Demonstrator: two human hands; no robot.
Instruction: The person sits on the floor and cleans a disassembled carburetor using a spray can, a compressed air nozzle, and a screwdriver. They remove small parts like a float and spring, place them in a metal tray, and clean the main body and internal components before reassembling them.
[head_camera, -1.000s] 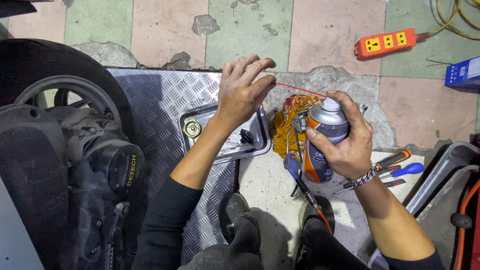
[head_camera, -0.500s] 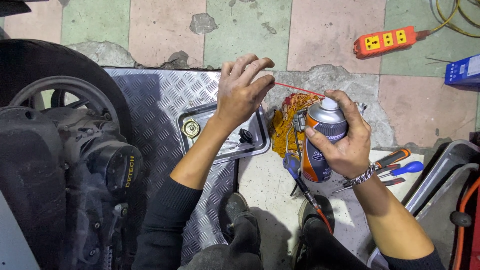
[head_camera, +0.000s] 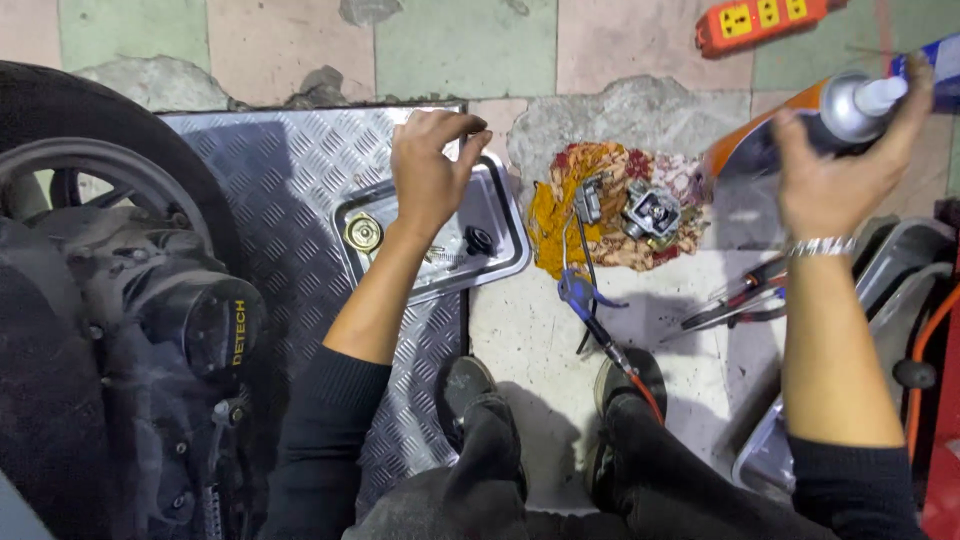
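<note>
Your right hand (head_camera: 835, 190) is gripping a silver-topped orange and blue spray can (head_camera: 850, 105), fingers clenched around it, holding it up at the right edge of view, above the grey floor and well away from the tray. Your left hand (head_camera: 425, 175) is hovering over the shallow rectangular metal tray (head_camera: 505, 225) lying on the diamond-plate steel sheet (head_camera: 270, 170), fingertips pinched together; whether they are grasping anything, you cannot tell. A patterned yellow-red rag (head_camera: 560, 215) with small metal parts is lying between your hands.
</note>
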